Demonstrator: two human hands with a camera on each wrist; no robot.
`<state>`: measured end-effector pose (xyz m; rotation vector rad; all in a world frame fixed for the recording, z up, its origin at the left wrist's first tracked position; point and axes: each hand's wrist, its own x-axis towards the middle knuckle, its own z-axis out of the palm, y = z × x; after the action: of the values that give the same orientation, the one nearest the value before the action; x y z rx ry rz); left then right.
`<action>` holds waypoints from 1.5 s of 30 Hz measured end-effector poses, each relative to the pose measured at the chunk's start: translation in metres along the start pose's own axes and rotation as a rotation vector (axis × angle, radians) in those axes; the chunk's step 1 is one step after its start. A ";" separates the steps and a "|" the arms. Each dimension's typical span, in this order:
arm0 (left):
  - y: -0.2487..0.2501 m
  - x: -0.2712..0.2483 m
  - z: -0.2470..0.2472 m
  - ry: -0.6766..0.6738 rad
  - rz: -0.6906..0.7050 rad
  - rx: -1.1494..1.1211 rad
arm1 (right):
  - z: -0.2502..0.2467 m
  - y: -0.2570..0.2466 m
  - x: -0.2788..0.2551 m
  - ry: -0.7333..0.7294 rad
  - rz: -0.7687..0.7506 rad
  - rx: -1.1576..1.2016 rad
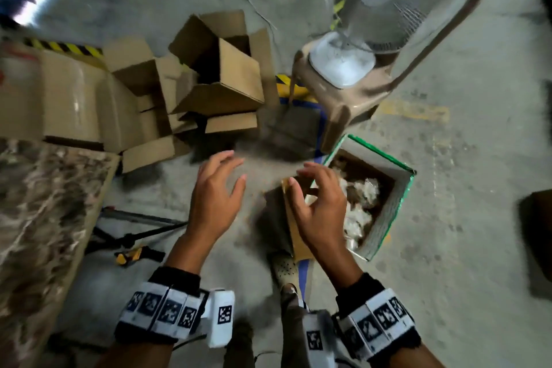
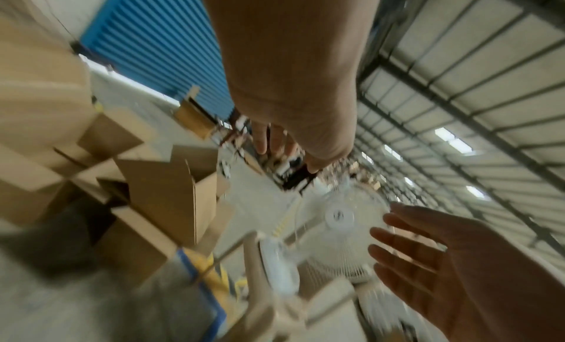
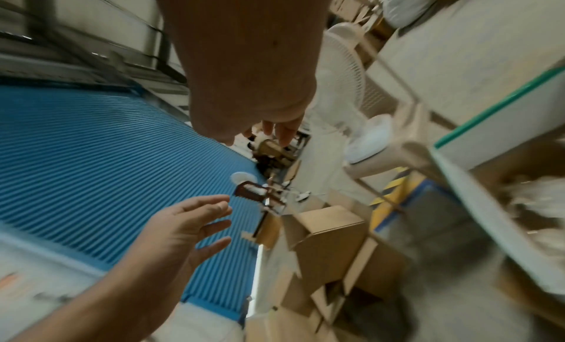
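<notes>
While neither grips anything, left hand and right hand hang with fingers spread, the right above the box flap. Box sits just on the near side of the stool, mouth up, roughly square, long axis unclear. White wrapped bundles lie inside. Open cartons left of stool, insides dark.

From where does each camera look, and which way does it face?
Head: from above, down at the floor; left hand and right hand show, open.
Left wrist: along the left hand toward the fan; right hand shows.
Right wrist: along the right hand toward a blue wall; left hand shows.
All three share the fan.
</notes>
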<state>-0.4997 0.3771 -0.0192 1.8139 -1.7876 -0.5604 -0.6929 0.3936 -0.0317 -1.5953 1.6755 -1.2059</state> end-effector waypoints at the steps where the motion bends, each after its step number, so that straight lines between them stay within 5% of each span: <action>1: -0.006 -0.009 -0.029 0.076 -0.008 0.018 | 0.008 -0.025 -0.002 -0.026 -0.041 0.044; 13: -0.066 -0.179 -0.322 0.827 -0.104 0.274 | 0.142 -0.285 -0.092 -0.458 -0.517 0.441; 24: -0.146 -0.350 -0.473 1.165 -0.224 0.559 | 0.247 -0.439 -0.222 -0.655 -0.748 0.620; 29: -0.190 -0.381 -0.519 1.161 -0.331 0.547 | 0.294 -0.486 -0.252 -0.674 -0.820 0.590; 34: -0.243 -0.369 -0.553 1.034 -0.555 0.418 | 0.344 -0.523 -0.243 -0.688 -0.939 0.277; 39: -0.290 -0.345 -0.552 0.672 -0.785 0.277 | 0.382 -0.554 -0.225 -0.822 -1.026 -0.243; 45: -0.283 -0.325 -0.550 0.395 -1.078 0.311 | 0.404 -0.555 -0.221 -0.957 -1.145 -0.418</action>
<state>0.0531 0.7412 0.2063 2.8019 -0.5448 -0.2434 -0.0365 0.5608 0.2162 -2.8857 0.3172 -0.2425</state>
